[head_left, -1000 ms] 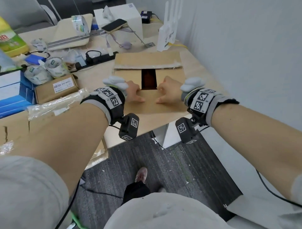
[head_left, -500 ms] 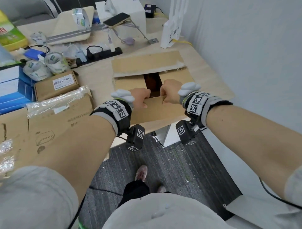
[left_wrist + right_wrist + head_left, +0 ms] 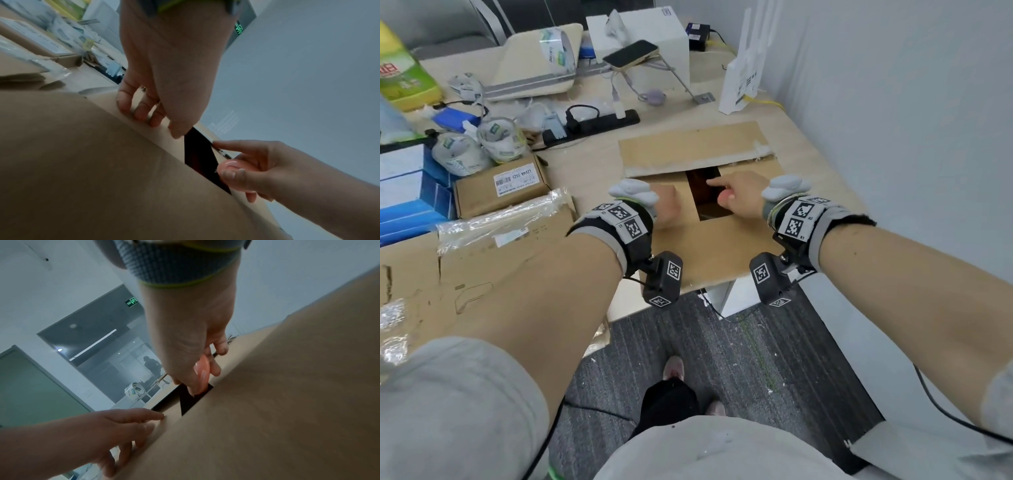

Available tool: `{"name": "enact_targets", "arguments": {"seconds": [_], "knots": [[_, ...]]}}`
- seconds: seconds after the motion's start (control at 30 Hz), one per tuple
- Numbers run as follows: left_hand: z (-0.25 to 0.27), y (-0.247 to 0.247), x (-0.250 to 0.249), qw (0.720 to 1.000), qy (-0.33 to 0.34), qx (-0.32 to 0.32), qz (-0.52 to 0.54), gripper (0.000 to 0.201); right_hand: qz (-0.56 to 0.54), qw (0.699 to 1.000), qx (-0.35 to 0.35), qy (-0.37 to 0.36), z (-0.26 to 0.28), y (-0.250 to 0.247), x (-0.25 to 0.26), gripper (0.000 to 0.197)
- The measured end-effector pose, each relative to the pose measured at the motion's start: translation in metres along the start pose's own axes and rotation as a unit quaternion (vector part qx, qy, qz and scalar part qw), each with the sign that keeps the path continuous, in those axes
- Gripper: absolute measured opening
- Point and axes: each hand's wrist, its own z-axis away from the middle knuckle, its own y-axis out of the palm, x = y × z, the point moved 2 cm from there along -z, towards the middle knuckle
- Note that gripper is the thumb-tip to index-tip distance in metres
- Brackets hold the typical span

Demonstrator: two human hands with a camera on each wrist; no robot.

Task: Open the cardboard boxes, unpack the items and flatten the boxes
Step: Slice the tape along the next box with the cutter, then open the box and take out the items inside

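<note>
Brown cardboard box (image 3: 709, 246) is lying at the worktop (image 3: 592, 171) edge, its flaps being opened. The left hand (image 3: 666, 205) is pressed flat, fingers straight, on one flap, while the right hand (image 3: 736, 197) is held apart, finger pointing, over the dark gap (image 3: 705, 195). Next, the side flaps likely need to be lifted.

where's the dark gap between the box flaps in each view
Head: dark gap at upper centre, between the left hand and right hand.
Left wrist: lower centre-right.
Right wrist: centre.
Shared landmark: the right hand's thumb at the gap's edge.
</note>
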Motion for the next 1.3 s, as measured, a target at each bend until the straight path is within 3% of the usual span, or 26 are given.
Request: {"name": "enact_targets", "arguments": {"seconds": [0.1,0.27,0.4,0.5,0.63,0.8,0.93,1.1,1.3], "knots": [[-0.01,-0.007,0.012,1.0,-0.008,0.0,-0.018,0.039,0.032,0.999,0.031,0.018,-0.019,0.001,0.01,0.05],[-0.03,-0.019,0.024,0.998,0.027,0.009,-0.061,0.04,0.025,0.983,0.153,0.096,-0.048,0.0,0.023,0.056],[-0.032,-0.035,0.029,0.993,0.048,-0.015,-0.108,0.039,0.026,0.987,0.117,0.106,-0.064,-0.009,0.029,0.052],[-0.033,-0.06,0.029,0.981,0.076,-0.095,-0.15,0.033,0.038,0.995,0.035,0.087,-0.068,-0.036,0.035,0.026],[-0.046,-0.087,0.028,0.978,0.067,-0.172,-0.096,0.029,0.014,0.994,-0.058,0.095,-0.082,-0.063,0.039,0.055],[-0.078,-0.105,0.027,0.971,0.051,-0.221,-0.068,0.038,0.011,0.994,-0.062,0.086,-0.115,-0.077,0.034,0.076],[-0.108,-0.106,0.023,0.976,0.013,-0.209,-0.063,0.035,0.003,0.993,-0.07,0.09,-0.148,-0.076,0.021,0.063],[-0.137,-0.095,0.02,0.983,-0.035,-0.163,-0.071,0.031,0.011,0.996,-0.009,0.087,-0.183,-0.066,0.0,0.046],[-0.161,-0.078,0.023,0.992,-0.04,-0.105,-0.066,0.03,0.059,0.997,0.029,0.043,-0.205,-0.049,-0.012,0.026]]}}
